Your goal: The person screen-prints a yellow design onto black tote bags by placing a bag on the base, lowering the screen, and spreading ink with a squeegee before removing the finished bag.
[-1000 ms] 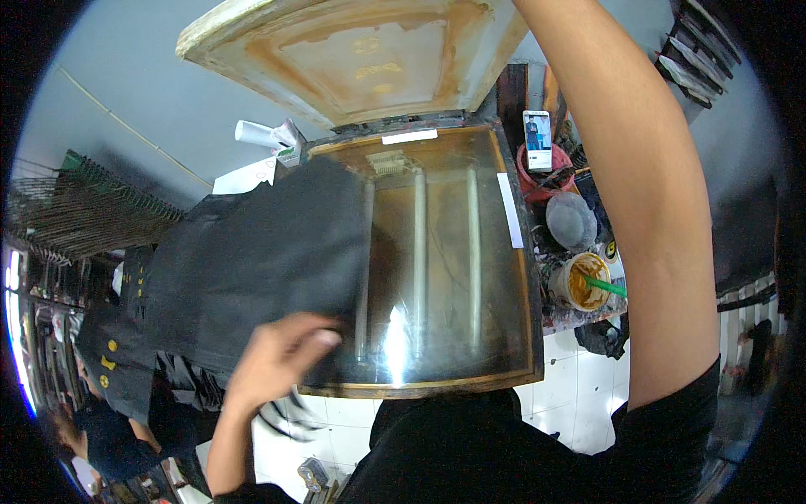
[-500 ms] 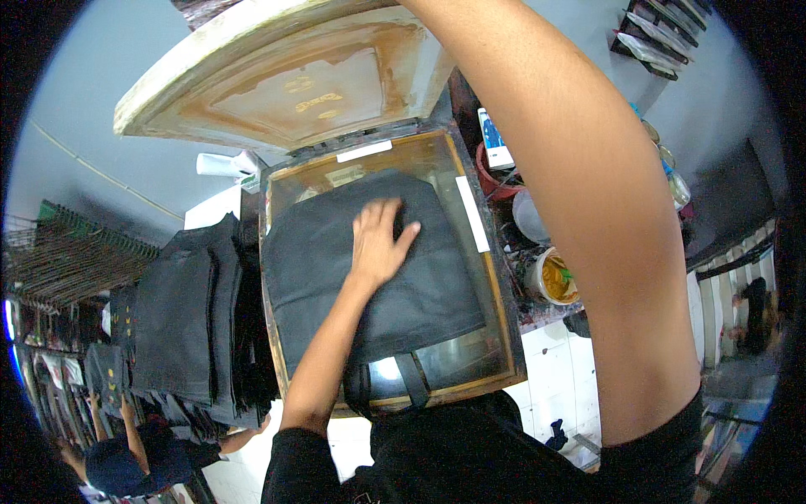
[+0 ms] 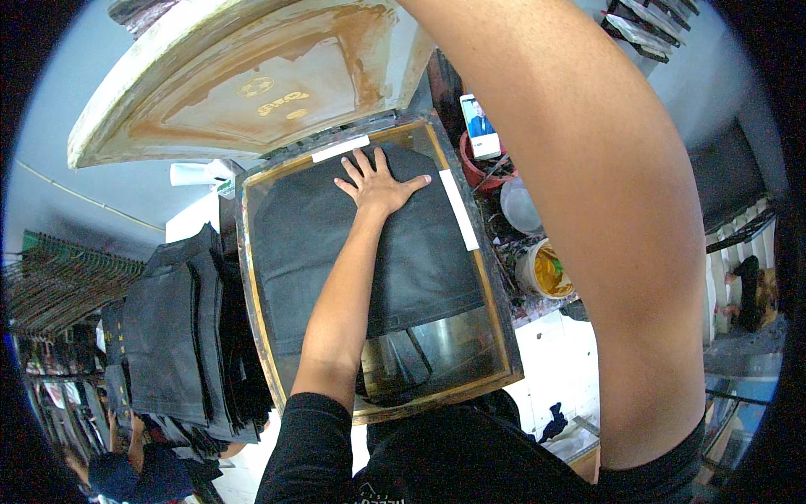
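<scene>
My left hand lies flat, fingers spread, on the upper part of a black fabric piece, probably a bag. Beneath it is a glossy board with a wooden rim; the cloth leaves a strip of board showing at the near end. White strips mark the board's far edge and right edge. Behind stands a raised silkscreen frame, stained brown, with a pale yellow design. My right arm reaches up past the top of the picture, so its hand is out of sight.
A pile of black fabric pieces is on the left, with another person beyond it. To the right are a phone, a red container, a clear lid and a tub of yellow ink.
My left hand has slid away from me toward the fabric's far edge, its fingers now spread wider. The fabric lies flatter and farther up the board. The whole view has shifted slightly.
</scene>
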### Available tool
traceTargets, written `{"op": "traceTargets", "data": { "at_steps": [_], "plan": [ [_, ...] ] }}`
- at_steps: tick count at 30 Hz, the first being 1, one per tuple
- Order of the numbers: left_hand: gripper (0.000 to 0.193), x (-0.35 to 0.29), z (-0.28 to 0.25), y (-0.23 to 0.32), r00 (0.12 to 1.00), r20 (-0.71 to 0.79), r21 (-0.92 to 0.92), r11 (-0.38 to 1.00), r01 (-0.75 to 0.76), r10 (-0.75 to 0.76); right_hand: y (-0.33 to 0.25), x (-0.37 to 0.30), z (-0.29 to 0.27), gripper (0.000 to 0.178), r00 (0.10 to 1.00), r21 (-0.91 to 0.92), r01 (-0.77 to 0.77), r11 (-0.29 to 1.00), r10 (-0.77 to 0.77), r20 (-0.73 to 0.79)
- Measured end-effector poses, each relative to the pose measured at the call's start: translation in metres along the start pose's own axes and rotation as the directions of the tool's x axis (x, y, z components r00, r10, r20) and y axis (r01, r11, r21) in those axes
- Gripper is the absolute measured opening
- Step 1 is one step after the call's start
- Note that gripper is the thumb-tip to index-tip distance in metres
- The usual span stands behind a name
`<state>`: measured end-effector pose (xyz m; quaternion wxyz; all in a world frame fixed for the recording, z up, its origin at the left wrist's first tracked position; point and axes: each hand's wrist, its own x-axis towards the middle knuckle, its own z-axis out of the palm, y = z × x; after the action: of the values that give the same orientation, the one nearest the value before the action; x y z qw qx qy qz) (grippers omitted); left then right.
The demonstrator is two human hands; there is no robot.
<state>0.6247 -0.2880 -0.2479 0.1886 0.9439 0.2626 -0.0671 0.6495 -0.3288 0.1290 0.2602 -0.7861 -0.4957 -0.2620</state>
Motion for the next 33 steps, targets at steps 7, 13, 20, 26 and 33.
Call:
{"op": "traceTargets", "data": {
  "at_steps": [7,13,20,26,33],
  "plan": [
    [0.139,0.009,-0.008,0.001,0.997,0.060,-0.028,0.999,0.043,-0.042,-0.003,0.006,0.000,0.033,1.000,-0.010,0.000,1.000,0.000,0.021],
    [0.141,0.017,-0.012,0.006,0.995,0.079,-0.032,0.998,0.062,-0.060,0.003,-0.004,-0.009,0.033,0.998,0.040,0.054,0.998,-0.056,0.033],
    [0.118,-0.005,-0.053,-0.025,0.942,-0.313,-0.392,0.887,-0.245,0.122,-0.019,-0.034,-0.014,0.027,0.998,0.219,0.032,0.975,-0.041,0.038],
    [0.057,-0.205,-0.119,-0.128,0.763,-0.640,-0.763,0.047,-0.645,0.089,-0.039,-0.134,0.020,0.027,0.998,0.148,0.059,0.987,-0.063,0.018],
    [0.021,-0.343,-0.024,-0.188,0.992,-0.022,-0.995,0.099,-0.010,-0.126,-0.087,-0.315,0.068,0.029,0.927,0.244,-0.173,0.954,0.074,0.367]
  ]
}}
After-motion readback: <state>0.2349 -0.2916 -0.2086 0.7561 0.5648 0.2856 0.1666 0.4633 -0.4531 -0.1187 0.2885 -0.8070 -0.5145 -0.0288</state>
